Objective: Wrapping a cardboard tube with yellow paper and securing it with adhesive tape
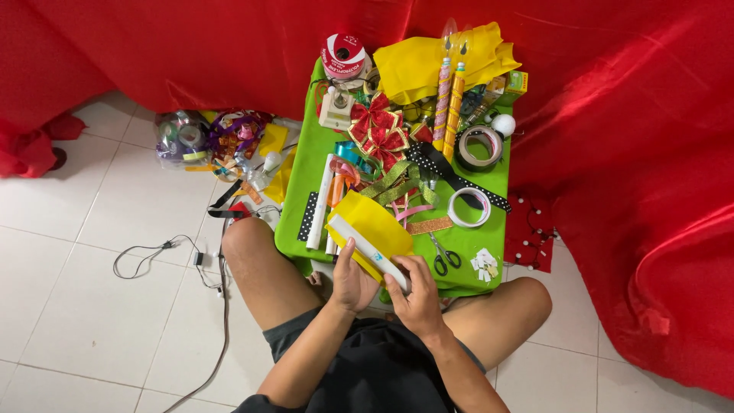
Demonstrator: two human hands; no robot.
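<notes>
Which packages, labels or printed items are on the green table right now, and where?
Ribbon spool: far left corner, round, red with a white printed label.
Small box: far right corner, yellow and green.
White tube: near edge, held by left hand and right hand, small blue mark, against yellow sheet.

On the small table [294, 200], the scissors [443, 255] lie near the front edge, a tape roll [468, 207] just behind them and a larger roll [479, 147] farther back by the right edge. A spool [343, 55] stands at the back left corner. A bag of ribbons [218, 141] sits on the floor left of the table.
</notes>
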